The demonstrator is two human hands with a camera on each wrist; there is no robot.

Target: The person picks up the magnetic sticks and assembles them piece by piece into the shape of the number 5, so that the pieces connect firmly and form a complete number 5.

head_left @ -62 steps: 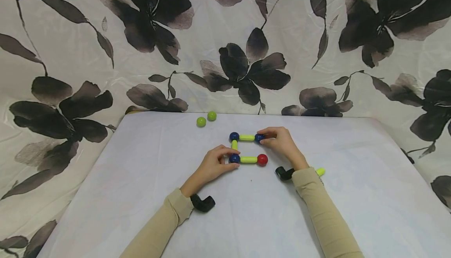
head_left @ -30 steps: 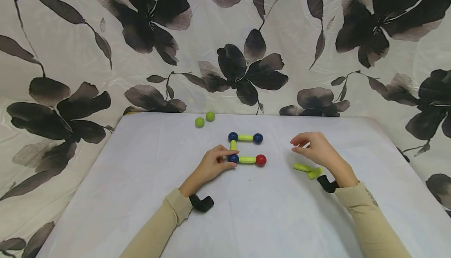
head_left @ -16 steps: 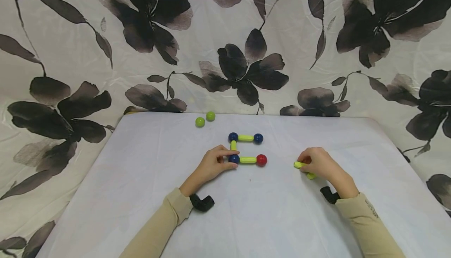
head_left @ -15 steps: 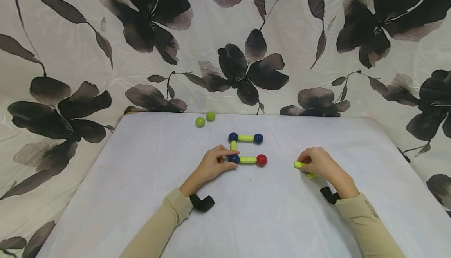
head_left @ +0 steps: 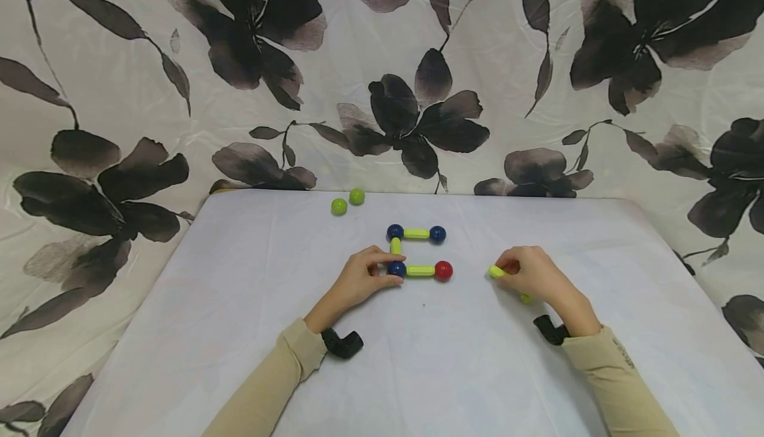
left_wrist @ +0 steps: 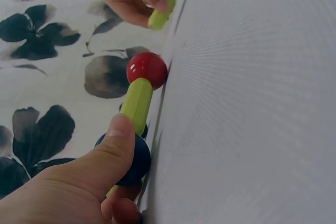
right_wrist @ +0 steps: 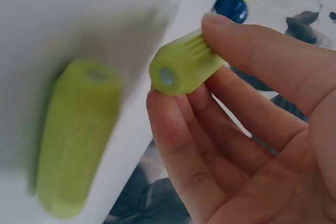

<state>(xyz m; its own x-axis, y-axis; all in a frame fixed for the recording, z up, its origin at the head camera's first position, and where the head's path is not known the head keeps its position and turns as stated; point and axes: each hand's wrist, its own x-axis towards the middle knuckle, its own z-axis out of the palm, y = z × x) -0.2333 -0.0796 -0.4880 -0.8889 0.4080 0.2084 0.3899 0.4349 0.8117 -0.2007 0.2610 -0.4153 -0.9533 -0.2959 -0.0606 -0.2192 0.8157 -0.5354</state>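
Observation:
A C-shaped build of yellow-green magnetic rods and balls lies mid-table in the head view. Its near left corner is a blue ball [head_left: 396, 269], pinched between thumb and fingers of my left hand [head_left: 363, 272]. From there a rod [head_left: 420, 270] leads to a red ball [head_left: 444, 270]. Along the far side, another rod [head_left: 416, 233] joins two more blue balls. To the right, my right hand [head_left: 531, 274] pinches a loose magnetic rod [right_wrist: 186, 64] between thumb and fingers; the right wrist view shows a metal disc in its end. Beside that hand lies another rod [right_wrist: 79, 140] on the table.
Two green balls [head_left: 339, 207] sit near the table's far left edge. The table [head_left: 239, 331] has a white cover, and a floral cloth [head_left: 418, 46] hangs behind it. A black wrist device [head_left: 343, 344] is at each sleeve cuff.
My right hand let go of the far right blue ball, moved right to the loose rods and took one, now lifted slightly leftward. My left hand has stayed on its ball.

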